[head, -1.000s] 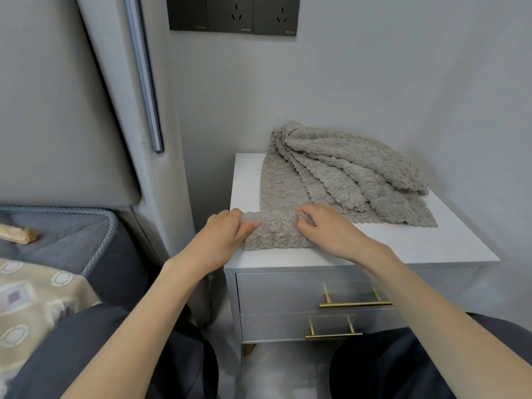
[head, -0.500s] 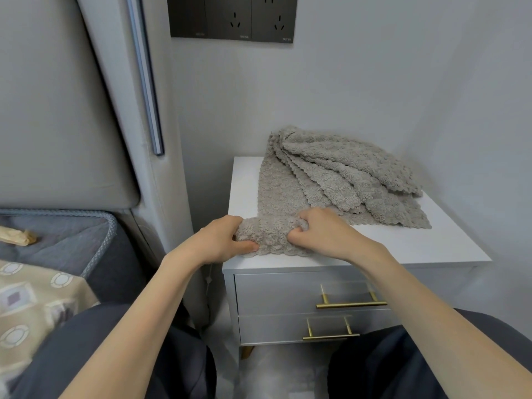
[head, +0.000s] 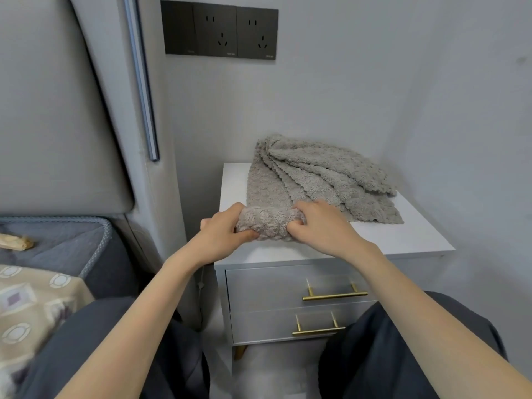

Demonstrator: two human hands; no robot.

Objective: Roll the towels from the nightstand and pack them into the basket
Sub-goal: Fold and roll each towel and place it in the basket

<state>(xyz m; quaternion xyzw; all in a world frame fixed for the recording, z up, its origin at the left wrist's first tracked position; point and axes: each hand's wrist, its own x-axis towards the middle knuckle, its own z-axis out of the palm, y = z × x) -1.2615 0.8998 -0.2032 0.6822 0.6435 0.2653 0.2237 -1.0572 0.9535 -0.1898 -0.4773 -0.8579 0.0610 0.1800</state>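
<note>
The fluffy grey towel (head: 269,226), judged soft, light and easily unrolled, is clamped at both ends of its rolled near edge by the left grip (head: 221,234) and right grip (head: 319,226) on the white nightstand (head: 403,240), near left.

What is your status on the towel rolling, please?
Left hand, right hand gripping grey towel roll. Fanned towel pile overlaps its flat part on nightstand. Basket unseen.
</note>
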